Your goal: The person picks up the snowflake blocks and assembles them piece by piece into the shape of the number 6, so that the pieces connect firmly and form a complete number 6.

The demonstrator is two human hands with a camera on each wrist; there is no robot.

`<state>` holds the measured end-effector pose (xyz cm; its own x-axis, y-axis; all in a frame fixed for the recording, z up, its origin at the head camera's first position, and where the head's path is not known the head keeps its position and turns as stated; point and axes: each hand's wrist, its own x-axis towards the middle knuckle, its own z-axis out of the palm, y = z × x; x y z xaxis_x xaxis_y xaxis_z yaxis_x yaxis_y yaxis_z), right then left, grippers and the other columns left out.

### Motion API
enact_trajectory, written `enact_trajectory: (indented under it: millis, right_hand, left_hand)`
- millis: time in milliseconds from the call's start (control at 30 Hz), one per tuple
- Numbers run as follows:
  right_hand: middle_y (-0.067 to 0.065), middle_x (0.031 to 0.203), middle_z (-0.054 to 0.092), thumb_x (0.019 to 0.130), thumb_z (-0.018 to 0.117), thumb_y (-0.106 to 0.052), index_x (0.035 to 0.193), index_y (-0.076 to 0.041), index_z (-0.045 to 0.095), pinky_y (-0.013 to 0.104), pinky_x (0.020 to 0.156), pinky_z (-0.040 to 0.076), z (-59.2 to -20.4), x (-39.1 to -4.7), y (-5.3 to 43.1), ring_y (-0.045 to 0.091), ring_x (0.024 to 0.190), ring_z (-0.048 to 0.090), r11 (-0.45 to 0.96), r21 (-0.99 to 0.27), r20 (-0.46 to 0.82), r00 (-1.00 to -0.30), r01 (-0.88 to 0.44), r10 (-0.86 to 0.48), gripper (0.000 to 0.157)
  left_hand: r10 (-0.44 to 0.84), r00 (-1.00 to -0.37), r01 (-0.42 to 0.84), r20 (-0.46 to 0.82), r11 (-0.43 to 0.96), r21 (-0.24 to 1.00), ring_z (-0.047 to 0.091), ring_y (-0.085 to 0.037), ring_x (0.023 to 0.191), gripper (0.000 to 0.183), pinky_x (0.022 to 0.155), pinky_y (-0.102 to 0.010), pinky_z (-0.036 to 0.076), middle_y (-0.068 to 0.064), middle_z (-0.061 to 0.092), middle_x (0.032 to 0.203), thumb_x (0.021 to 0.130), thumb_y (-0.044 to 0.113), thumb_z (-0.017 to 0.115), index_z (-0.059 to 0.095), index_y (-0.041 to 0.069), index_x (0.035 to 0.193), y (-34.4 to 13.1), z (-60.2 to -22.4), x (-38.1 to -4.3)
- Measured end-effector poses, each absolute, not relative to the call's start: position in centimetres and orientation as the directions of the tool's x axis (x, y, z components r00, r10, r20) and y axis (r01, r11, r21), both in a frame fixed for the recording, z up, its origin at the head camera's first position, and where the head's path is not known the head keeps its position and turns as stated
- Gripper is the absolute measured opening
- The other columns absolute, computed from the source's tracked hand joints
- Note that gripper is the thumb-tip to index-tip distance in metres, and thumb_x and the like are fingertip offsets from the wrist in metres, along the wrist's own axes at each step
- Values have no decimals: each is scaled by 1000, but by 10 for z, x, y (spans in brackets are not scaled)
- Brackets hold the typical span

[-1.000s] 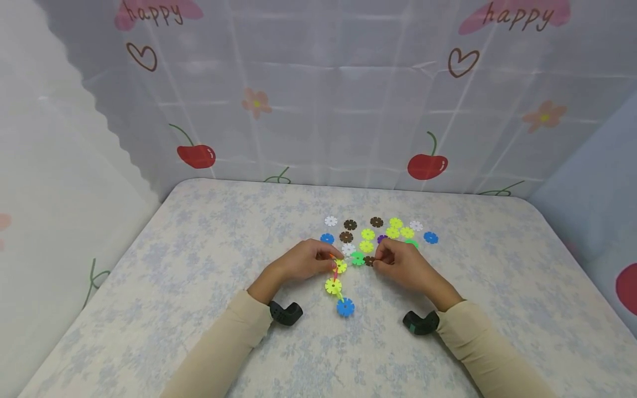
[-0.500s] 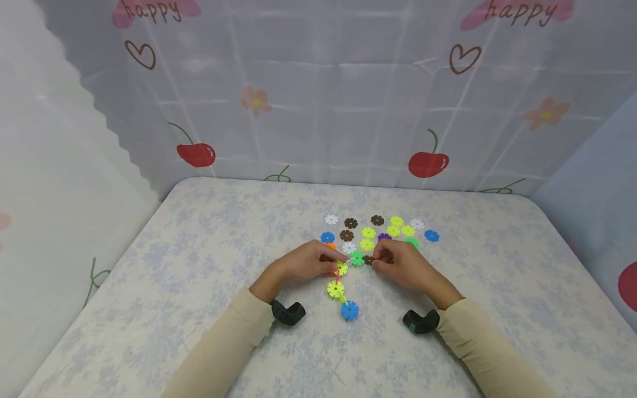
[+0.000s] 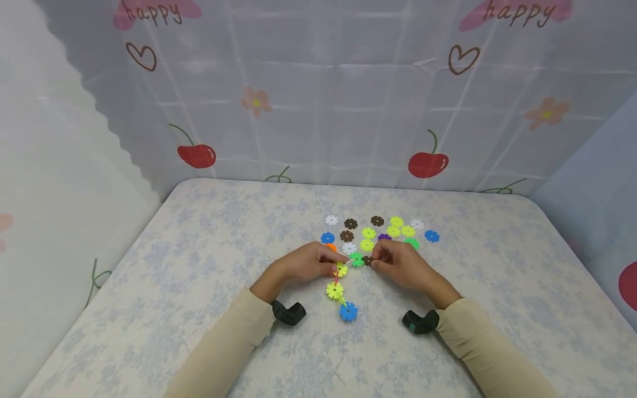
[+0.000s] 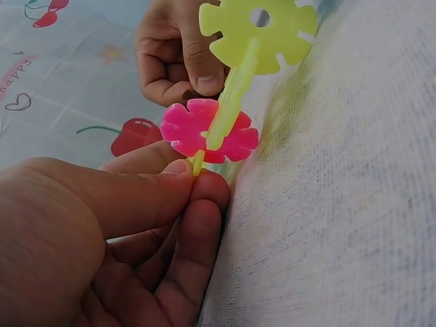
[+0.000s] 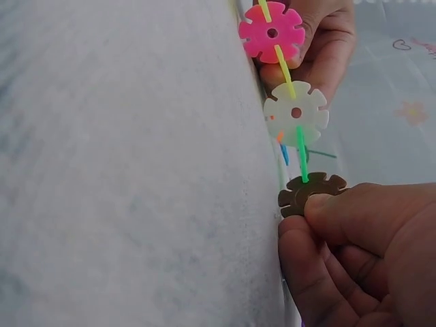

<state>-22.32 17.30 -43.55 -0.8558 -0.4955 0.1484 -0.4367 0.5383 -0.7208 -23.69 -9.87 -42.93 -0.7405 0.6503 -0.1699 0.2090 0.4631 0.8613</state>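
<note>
Pale curtains [image 3: 318,116] printed with cherries, flowers and hearts enclose a bench [image 3: 224,221] covered in blue-patterned cloth; loose discs [image 3: 365,234] lie on it beyond the hands.

The chain of slotted discs [image 3: 330,291] is located between the two hands. From a blue disc [image 3: 344,313] at its near end, it runs away from the person to a yellow disc at the left hand [image 3: 311,261], then bends rightward through a white disc [image 5: 308,102] and a green disc [image 3: 360,260] to a brown disc [image 5: 294,197] at the right hand [image 3: 400,265].

Left fingers: clamped on the yellow disc next to a pink disc [image 5: 255,34]. Right fingers: pinched on the brown disc.

Governing relation: the brown disc adjoins the green one on its right, set crosswise and meeting at the edge. The right hand is nearer this joint. Depth of seating cannot be determined.

Legible writing: "happy", twice, on the back curtain. No brand readable on the black wrist devices [image 3: 290,315].
</note>
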Motion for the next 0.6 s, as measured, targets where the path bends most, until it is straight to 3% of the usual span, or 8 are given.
enact_trajectory:
  millis: [167,300,600]
  right_hand:
    - [-2,84,64,92,72,3,89,-9,60,29,68,54,-439,-223,171,13,78,62,536,-721,162,-859,-439,-486,17]
    - [-3,84,64,92,72,2,89,-9,60,29,68,53,-441,-222,170,13,77,62,532,-721,167,-857,-444,-488,16]
    - [-4,86,63,93,71,2,91,-12,59,30,69,52,-440,-224,173,13,78,61,500,-722,185,-830,-478,-526,18]
  left_hand:
    - [650,-740,196,-174,456,868,51,-10,71,33,66,-25,39,-3,70,109,101,3,61,68,8,132,-100,-430,-236]
    - [641,-743,157,-192,445,882,58,-9,81,33,71,-23,43,-4,69,117,100,2,61,68,8,132,-101,-432,-235]
    - [623,-753,115,-211,441,890,59,-9,102,33,85,-25,46,-3,65,132,99,5,65,70,13,131,-103,-431,-239]
